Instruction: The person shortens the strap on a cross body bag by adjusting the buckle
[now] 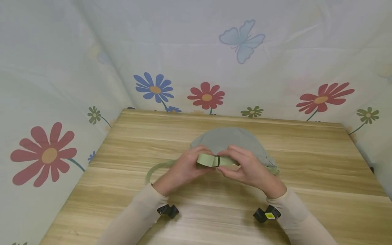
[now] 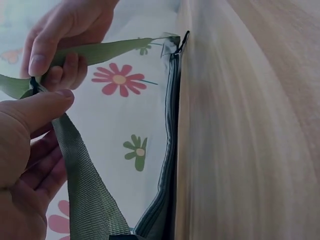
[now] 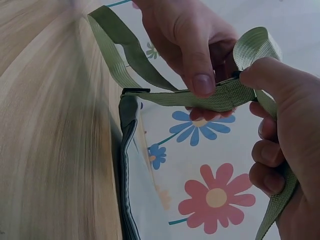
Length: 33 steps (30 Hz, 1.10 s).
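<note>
A grey-green bag point(image 1: 229, 137) with a zipper point(image 2: 170, 120) along its edge lies on the table behind both hands. Its light green webbing strap point(image 1: 206, 160) is raised in front of it and runs through a black slider buckle point(image 1: 217, 161). My left hand point(image 1: 187, 165) pinches the strap on the left of the buckle, thumb on top in the right wrist view. From the other side my right hand point(image 1: 249, 168) pinches the strap close to the buckle, its thumb right at the black piece point(image 3: 236, 75). A small loop of strap point(image 3: 257, 47) bulges above the buckle.
Another stretch of strap point(image 1: 153, 170) curves over the wooden table point(image 1: 128, 136) at left. A black ring point(image 3: 136, 90) joins strap and bag at one end. Flower-printed curtains point(image 1: 171, 51) stand behind the table and on its sides. A black camera point(image 1: 168, 211) sits on each wrist.
</note>
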Tool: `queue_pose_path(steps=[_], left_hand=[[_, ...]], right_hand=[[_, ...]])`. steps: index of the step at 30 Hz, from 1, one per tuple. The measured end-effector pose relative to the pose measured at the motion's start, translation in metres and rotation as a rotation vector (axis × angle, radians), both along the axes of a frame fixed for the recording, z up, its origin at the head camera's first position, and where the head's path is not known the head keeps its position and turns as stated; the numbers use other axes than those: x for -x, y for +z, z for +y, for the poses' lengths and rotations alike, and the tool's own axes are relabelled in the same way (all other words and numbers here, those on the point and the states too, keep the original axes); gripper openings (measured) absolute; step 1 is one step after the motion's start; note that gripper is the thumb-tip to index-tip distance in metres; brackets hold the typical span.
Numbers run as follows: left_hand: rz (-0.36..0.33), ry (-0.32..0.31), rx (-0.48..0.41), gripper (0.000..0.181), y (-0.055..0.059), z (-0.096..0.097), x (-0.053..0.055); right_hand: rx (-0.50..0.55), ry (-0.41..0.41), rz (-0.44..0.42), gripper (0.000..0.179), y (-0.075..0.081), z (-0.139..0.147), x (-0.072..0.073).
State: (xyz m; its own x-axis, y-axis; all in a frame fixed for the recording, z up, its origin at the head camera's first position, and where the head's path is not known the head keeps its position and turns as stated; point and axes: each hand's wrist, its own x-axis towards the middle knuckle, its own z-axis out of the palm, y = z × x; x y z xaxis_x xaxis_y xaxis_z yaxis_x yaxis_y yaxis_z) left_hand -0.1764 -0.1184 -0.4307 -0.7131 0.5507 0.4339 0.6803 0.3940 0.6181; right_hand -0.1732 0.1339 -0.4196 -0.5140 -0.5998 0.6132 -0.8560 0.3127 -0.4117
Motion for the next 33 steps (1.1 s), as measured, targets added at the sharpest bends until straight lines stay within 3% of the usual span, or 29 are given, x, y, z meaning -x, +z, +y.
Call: queue_pose_path(steps=[6, 15, 33], left_hand=[[0.029, 0.010, 0.003, 0.040, 0.002, 0.001, -0.001], [0.062, -0.005, 0.018, 0.034, 0.001, -0.007, -0.002], [0.392, -0.040, -0.006, 0.036, 0.008, -0.010, -0.002]], right_hand=[[-0.002, -0.011, 0.049, 0.044, 0.001, -0.003, 0.001], [0.004, 0.013, 0.062, 0.030, 0.002, -0.001, 0.002], [0.056, -0.014, 0.090, 0.021, 0.009, 0.005, 0.003]])
